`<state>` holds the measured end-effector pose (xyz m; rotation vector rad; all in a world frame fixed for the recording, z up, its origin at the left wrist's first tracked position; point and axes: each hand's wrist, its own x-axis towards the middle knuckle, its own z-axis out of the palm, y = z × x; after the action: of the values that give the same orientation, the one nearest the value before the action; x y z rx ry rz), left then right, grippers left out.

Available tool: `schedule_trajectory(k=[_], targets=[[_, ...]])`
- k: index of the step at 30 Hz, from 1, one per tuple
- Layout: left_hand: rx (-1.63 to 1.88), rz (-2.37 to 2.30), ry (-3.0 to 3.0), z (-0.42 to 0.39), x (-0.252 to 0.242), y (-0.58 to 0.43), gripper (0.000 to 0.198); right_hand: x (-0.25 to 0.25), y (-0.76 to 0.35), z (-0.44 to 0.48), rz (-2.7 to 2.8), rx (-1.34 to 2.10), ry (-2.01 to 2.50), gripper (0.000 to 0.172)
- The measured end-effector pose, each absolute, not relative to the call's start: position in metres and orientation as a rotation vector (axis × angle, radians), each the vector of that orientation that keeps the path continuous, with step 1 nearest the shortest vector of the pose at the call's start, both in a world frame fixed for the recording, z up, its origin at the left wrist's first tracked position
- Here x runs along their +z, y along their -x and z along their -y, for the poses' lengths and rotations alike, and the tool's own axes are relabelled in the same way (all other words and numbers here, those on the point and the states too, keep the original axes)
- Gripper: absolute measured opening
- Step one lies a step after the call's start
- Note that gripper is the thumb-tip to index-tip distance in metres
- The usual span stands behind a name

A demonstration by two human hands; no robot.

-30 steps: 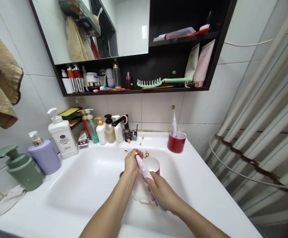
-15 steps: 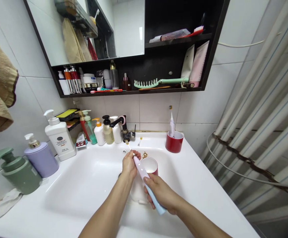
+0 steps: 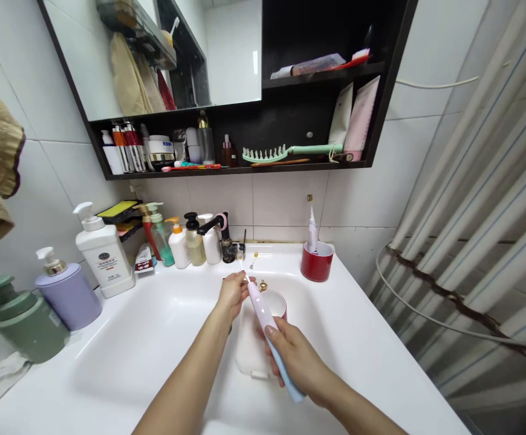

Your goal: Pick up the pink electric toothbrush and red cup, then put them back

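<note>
My right hand [image 3: 297, 356] is closed round the handle of an electric toothbrush [image 3: 260, 307], pink above and blue at the base, held at a slant over the sink. Its white neck and small head point toward the faucet [image 3: 227, 238]. Beside the neck is my left hand [image 3: 233, 293], its fingers loosely curled and apart; some fingertips are partly hidden behind the brush. Under the hands, a red cup with a white inside [image 3: 274, 300] stands in the sink by a whitish tray [image 3: 250, 356]. A spare brush head [image 3: 254, 260] lies on the rim behind.
A red cup [image 3: 317, 266] holding another toothbrush [image 3: 312, 229] stands on the sink's back right corner. Several pump bottles [image 3: 104, 254] line the left and back edges. Overhead hangs a dark mirror cabinet [image 3: 240, 171] with a green hairbrush [image 3: 267, 154]. A folded curtain [image 3: 485, 272] hangs at right.
My left hand has shifted slightly left, away from the toothbrush's neck, and its fingers have loosened. The toothbrush stays in my right hand, its top a little further right. The view has shifted slightly.
</note>
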<state>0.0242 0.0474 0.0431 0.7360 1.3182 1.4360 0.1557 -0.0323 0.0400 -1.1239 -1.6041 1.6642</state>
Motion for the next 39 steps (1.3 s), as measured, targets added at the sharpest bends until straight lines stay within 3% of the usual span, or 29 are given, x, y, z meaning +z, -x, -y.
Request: schedule_trajectory(k=[4,13,17,23,27,39], targets=[[1.107,-1.747,-1.097,-0.088,0.046,-0.044,0.021,0.050,-0.162,0.030,1.566,1.651,1.095,0.026],[0.890,-2.103,-1.302,-0.157,0.030,-0.064,0.013,0.048,-0.164,0.026,1.564,1.632,1.025,0.032],[1.039,-2.062,-1.350,-0.158,0.031,-0.057,0.008,0.047,-0.164,0.025,1.552,1.675,1.046,0.031],[1.299,-1.934,-1.197,-0.154,0.026,-0.037,0.031,0.042,-0.165,0.026,1.570,1.707,0.981,0.029],[1.381,-1.814,-1.032,-0.143,0.022,-0.033,0.036,0.043,-0.164,0.025,1.580,1.675,1.018,0.029],[1.389,-1.264,-0.571,-0.039,0.049,-0.007,0.008,0.025,-0.157,0.029,1.648,1.680,1.158,0.024]])
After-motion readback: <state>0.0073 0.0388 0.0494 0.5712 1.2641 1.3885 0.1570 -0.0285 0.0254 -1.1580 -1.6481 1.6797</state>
